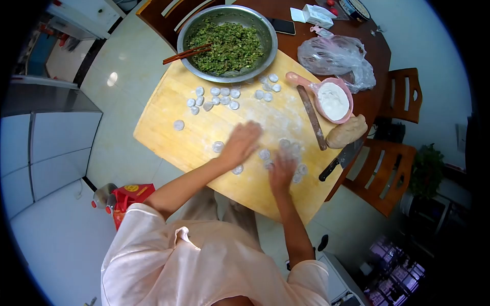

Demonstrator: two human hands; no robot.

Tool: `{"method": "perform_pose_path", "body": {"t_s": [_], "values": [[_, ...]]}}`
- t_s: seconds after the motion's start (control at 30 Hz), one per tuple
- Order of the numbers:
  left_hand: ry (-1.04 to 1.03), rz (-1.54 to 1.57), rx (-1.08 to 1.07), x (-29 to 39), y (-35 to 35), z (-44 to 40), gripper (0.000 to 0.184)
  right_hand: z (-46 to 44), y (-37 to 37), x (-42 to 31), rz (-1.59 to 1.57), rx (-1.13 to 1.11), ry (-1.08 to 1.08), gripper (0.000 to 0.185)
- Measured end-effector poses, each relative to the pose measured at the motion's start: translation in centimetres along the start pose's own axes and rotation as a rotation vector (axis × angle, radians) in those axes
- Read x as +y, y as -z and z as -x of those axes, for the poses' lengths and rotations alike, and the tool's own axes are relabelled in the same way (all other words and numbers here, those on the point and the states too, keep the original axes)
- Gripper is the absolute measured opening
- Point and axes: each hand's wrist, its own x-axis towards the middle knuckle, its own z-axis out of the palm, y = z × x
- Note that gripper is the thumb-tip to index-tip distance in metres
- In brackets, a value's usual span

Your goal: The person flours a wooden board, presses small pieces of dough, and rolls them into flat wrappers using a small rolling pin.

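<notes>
Evidently, portioned discs [178, 125] dot the board [158, 115]; dough [347, 131] lies undivided by its far right corner. Left hand [243, 142]: fingers outstretched; right hand [283, 171], over discs: fingers too blurred to tell.

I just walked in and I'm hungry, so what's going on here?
A person is at a floury board. The right hand is on or just above some dough pieces; the left hand, blurred, is near others. More pieces lie close to a bowl of green mix. Flour and a knife are on the right.
</notes>
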Motion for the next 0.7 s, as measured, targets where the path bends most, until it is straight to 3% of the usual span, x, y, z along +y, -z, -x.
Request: {"method": "perform_pose_path", "body": {"t_s": [0.1,0.23,0.4,0.47,0.53,0.7], "values": [[0.090,-0.266,0.118,1.2,4.8,4.2,0.068,1.2,1.6,5.2,-0.051,0.143,-0.132,0.057],[-0.015,-0.359,-0.172,0.4,2.0,8.8,0.081,-0.2,1.1,5.6,0.005,0.039,-0.094,0.056],[-0.084,-0.326,-0.124,2.5,-6.2,1.2,0.072,-3.3,-1.3,4.8,-0.044,0.035,-0.073,0.053],[-0.150,-0.299,-0.146,2.9,-7.5,-1.5,0.068,-3.8,-1.3,5.3,-0.093,0.103,-0.102,0.052],[-0.168,-0.331,-0.020,1.7,-6.4,-4.4,0.064,-3.6,-0.3,5.5,-0.143,0.187,-0.137,0.051],[-0.104,-0.542,0.131,-1.5,-1.0,-14.7,0.059,-2.7,1.2,0.8,-0.078,0.007,0.232,0.051]]}}
